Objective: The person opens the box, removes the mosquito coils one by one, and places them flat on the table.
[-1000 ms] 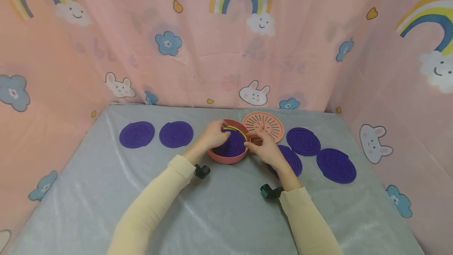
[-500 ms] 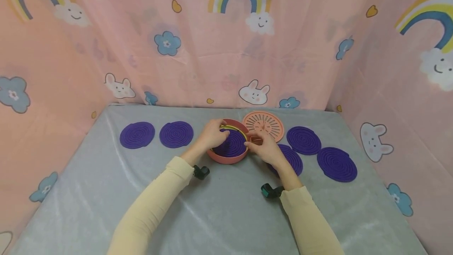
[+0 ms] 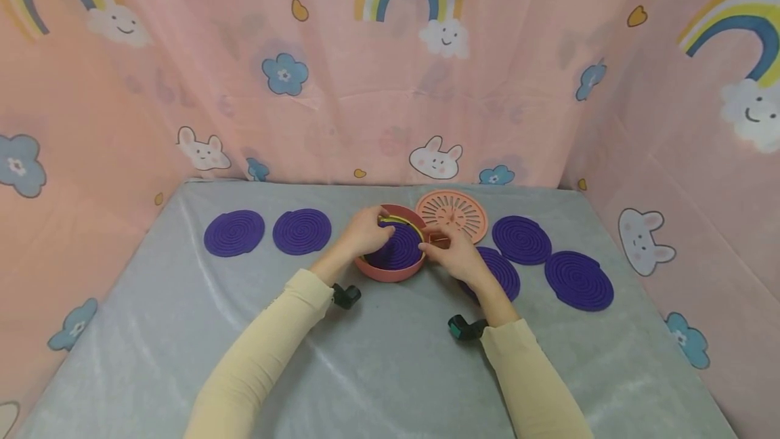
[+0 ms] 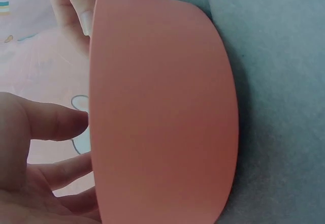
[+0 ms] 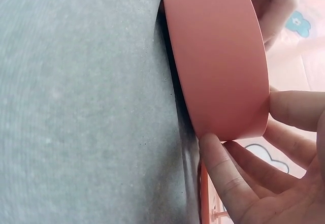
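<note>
At mid-table stands a terracotta round mosquito coil holder (image 3: 390, 275) with a purple mosquito coil (image 3: 399, 249) inside it. A thin yellow ring (image 3: 405, 218) runs along its inner edge. My left hand (image 3: 367, 230) reaches over the left rim, and its thumb and forefinger pinch the ring at the far side. Their tips are hidden behind the wall in the left wrist view. My right hand (image 3: 456, 253) grips the holder's right side. In the right wrist view its thumb lies at the rim and other fingers bear against the outer wall (image 5: 218, 56).
A slotted peach lid (image 3: 452, 212) lies behind the right hand. Two purple coils (image 3: 302, 231) lie to the left. To the right are three more coils (image 3: 521, 240), one partly under the right forearm. A pink patterned curtain (image 3: 341, 120) hangs behind the grey cloth-covered table (image 3: 390, 358).
Both hands stay at the holder with almost no movement. The head view has shifted slightly.
</note>
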The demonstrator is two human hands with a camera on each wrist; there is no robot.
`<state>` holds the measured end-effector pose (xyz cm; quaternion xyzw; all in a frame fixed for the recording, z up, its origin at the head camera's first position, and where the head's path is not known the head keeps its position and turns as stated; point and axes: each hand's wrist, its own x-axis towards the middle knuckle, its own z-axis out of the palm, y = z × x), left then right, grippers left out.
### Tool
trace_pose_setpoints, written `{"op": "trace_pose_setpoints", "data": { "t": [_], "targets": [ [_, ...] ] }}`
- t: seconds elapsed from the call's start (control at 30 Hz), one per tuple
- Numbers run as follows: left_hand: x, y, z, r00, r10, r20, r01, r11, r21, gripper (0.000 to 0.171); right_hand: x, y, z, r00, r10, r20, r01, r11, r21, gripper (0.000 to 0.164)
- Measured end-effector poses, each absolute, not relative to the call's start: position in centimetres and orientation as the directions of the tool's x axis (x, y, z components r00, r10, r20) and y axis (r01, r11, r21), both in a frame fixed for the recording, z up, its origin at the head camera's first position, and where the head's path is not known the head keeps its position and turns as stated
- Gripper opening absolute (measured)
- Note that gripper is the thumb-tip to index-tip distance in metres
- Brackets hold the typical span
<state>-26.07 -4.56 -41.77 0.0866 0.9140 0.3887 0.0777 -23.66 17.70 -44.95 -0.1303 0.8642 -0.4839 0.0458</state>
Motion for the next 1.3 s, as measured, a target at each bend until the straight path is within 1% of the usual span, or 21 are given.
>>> {"op": "trace_pose_setpoints", "data": {
  "t": [0.5,0.8,0.93,1.13,1.3],
  "targets": [
    [-25.9,-4.8,-41.8,-0.976,0.200,-0.084,0.072,0.665,0.744,0.038,-23.6,17.7,-44.8,-0.963,-0.267,0.044,-0.179,0.508,-0.843,0.043],
    [-25.7,-4.6,-40.9,-0.962,0.239,-0.133,0.083,0.717,0.692,0.045,-23.7,17.7,-44.8,-0.963,-0.267,0.031,-0.168,0.511,-0.843,0.043],
    [-25.4,-4.7,-40.8,-0.961,0.236,-0.146,0.067,0.708,0.703,0.045,-23.7,17.6,-44.7,-0.964,-0.263,0.024,-0.160,0.510,-0.845,0.043],
    [-25.4,-4.9,-41.3,-0.969,0.212,-0.126,0.055,0.683,0.728,0.042,-23.7,17.6,-44.8,-0.964,-0.264,0.023,-0.160,0.511,-0.845,0.043],
    [-25.3,-5.1,-41.4,-0.979,0.189,-0.079,0.069,0.669,0.740,0.039,-23.7,17.6,-44.9,-0.963,-0.269,0.030,-0.167,0.504,-0.847,0.043]
  ]
}}
